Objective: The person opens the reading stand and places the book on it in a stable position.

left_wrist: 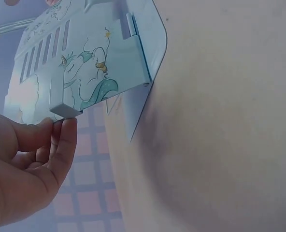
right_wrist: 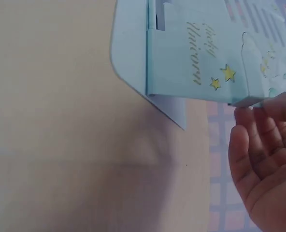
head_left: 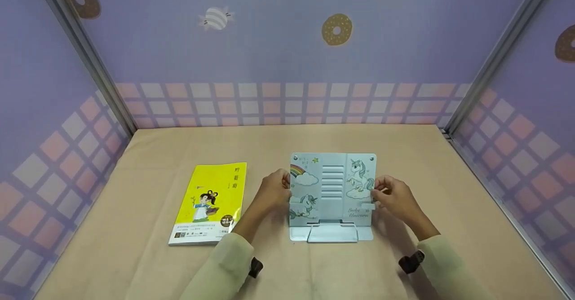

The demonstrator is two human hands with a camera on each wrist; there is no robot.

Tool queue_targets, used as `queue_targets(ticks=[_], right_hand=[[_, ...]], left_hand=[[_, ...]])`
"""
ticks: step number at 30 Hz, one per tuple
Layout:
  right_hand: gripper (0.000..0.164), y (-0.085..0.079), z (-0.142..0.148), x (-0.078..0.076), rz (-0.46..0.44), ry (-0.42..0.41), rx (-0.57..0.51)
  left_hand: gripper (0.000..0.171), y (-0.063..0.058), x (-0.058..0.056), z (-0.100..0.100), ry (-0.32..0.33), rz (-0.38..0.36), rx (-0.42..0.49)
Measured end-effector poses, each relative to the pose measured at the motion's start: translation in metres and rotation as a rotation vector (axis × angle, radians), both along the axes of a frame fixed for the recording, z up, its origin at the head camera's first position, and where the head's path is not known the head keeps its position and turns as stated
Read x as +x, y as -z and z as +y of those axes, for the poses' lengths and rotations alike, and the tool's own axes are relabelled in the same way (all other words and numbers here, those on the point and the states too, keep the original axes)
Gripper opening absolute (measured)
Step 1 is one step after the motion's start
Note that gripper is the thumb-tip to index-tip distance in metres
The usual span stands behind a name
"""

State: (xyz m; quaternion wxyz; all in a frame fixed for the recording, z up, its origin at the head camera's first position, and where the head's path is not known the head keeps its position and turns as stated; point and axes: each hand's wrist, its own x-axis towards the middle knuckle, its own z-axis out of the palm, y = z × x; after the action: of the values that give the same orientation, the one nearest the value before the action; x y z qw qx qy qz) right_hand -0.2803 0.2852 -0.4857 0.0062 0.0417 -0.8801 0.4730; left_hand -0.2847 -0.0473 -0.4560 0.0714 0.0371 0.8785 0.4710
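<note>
A pale blue book stand [head_left: 332,208] with unicorn, rainbow and star prints stands on the cloth, its slotted back panel raised and leaning. My left hand [head_left: 274,188] pinches the panel's left edge; in the left wrist view, thumb and fingers of that hand [left_wrist: 32,164] meet just beside a small side clip [left_wrist: 61,104]. On the opposite edge, my right hand [head_left: 397,199] pinches the panel, thumb in front, some fingers partly hidden behind. The right wrist view shows this hand [right_wrist: 268,159] close to the other clip. At the front, a clear-looking page holder [head_left: 332,233] lies across the base.
Left of the stand lies a yellow book [head_left: 211,196] with a cartoon girl on its cover, near my left forearm. A beige cloth [head_left: 148,169] covers the table. Purple walls [head_left: 278,44] with checks and doughnut pictures enclose the back and sides.
</note>
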Motion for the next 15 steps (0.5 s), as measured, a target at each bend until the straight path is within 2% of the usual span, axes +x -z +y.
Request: queue_targets(ticks=[4,7,11,15], right_hand=[[0.008,0.0023,0.0040,0.0044,0.039,-0.017,-0.034],[0.010,0.0027,0.0049,0.0053,0.061,-0.030,-0.049],[0.011,0.0031,0.0035,0.0058,0.068,-0.031,-0.063],[0.009,0.0052,0.0008,0.0080,0.060,-0.033,-0.076]], left_hand=[[0.025,-0.0010,0.0036,-0.0016,0.040,0.015,0.004],[0.024,-0.0004,0.0045,-0.0018,0.036,0.040,0.018],[0.024,0.0013,0.0028,-0.0010,-0.009,0.075,0.036],[0.022,0.0014,-0.0038,-0.0003,-0.073,0.117,0.048]])
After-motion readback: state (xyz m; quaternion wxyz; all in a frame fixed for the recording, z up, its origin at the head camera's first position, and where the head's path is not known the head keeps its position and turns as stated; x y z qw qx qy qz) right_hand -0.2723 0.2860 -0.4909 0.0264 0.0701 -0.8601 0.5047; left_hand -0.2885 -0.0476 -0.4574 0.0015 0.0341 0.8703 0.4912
